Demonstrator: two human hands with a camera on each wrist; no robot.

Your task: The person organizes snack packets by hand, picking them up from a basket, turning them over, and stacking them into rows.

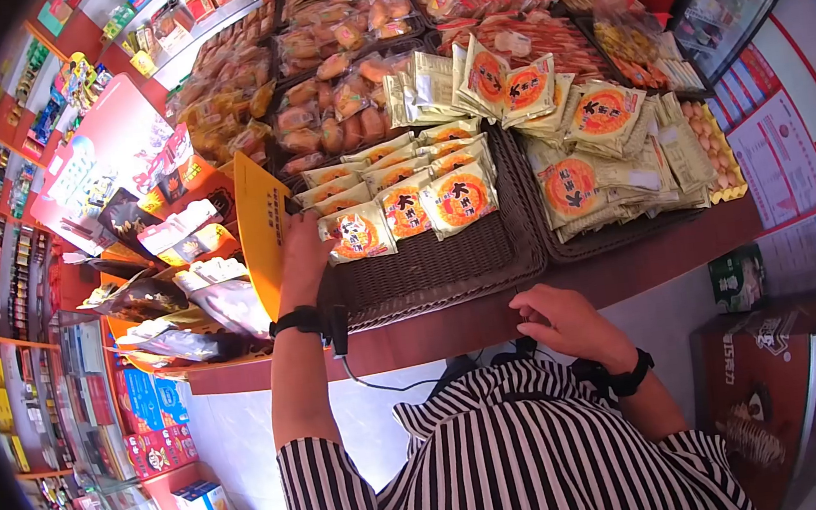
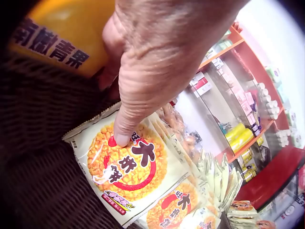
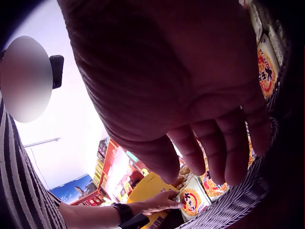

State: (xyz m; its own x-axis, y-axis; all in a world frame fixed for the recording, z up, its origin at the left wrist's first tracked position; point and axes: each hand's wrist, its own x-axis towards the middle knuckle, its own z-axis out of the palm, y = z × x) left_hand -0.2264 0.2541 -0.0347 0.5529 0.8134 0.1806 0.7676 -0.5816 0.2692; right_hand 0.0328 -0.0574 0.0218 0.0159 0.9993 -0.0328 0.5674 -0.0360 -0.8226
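Note:
My left hand (image 1: 300, 259) (image 2: 155, 59) reaches into the left side of a dark woven basket (image 1: 404, 308). One extended digit rests on the front of a cream packet (image 1: 357, 234) (image 2: 126, 162) with a round orange picture; its other fingers are partly hidden beside the yellow panel (image 1: 262, 226) (image 2: 71, 36). Similar packets (image 1: 462, 195) stand in rows to the right of that hand. My right hand (image 1: 572, 322) (image 3: 190, 90) hovers before the counter's front edge, fingers relaxed and slightly bent, holding nothing.
A second basket (image 1: 593, 246) at the right holds piled cream packets (image 1: 604, 117). Behind lie trays of wrapped food (image 1: 341, 111). Eggs (image 1: 713, 145) stand far right, bagged goods (image 1: 222, 296) at the left. A cable (image 1: 383, 386) hangs below the counter edge (image 1: 456, 325).

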